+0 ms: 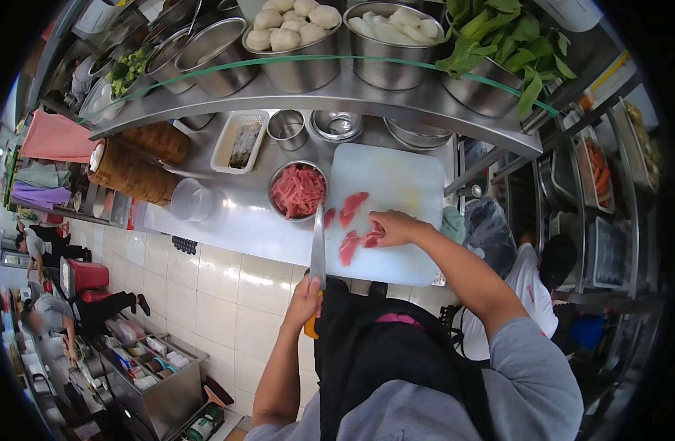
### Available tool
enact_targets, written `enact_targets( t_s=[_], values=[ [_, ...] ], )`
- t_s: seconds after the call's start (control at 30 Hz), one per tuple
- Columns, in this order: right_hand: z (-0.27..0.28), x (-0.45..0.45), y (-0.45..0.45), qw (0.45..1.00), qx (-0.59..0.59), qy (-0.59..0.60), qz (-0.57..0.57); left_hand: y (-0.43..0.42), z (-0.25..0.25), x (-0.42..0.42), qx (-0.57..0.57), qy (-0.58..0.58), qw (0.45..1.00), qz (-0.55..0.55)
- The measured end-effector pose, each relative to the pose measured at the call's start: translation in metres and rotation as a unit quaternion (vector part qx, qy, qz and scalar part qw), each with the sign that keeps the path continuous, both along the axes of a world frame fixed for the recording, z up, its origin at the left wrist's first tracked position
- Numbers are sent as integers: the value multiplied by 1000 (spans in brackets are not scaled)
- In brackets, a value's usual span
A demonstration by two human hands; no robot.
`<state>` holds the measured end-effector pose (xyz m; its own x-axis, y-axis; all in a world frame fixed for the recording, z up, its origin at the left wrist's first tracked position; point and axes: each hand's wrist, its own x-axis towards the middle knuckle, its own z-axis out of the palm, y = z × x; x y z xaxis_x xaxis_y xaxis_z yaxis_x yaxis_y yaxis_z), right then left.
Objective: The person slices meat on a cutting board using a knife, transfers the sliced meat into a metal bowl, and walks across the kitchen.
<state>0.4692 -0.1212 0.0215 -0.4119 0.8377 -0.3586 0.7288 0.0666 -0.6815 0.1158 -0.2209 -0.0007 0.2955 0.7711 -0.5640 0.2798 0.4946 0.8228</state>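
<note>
My left hand (303,301) is closed round the yellow handle of a knife (318,246). The blade points away from me, its tip beside a metal bowl (276,206) heaped with strips of raw red meat (298,189). Over the white cutting board (417,261), my right hand (395,228) has its fingers closed on a piece of raw meat (372,239). Other raw meat slices (353,206) lie on the board, left of those fingers. The fingertips are partly hidden.
A steel shelf (293,101) above the counter carries metal pots of dough balls (284,38), pale peeled vegetables and leafy greens (510,44). Below it stand a white basket (223,151) and a plastic tub (191,200). Another person (54,316) is far left; someone in white is close right.
</note>
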Motion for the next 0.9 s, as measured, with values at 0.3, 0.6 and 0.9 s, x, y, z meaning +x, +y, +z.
enact_targets(
  t_s=[0.3,0.6,0.9],
  values=[
    [-10,-35,-11,977,204,-70,-1,5,5,-3,4,-6,1000,22],
    [-10,-61,-31,960,189,-123,163,0,16,-21,8,10,998,53],
    [-21,-32,54,947,307,-91,-10,-6,16,-32,1,1,998,69]
  ],
)
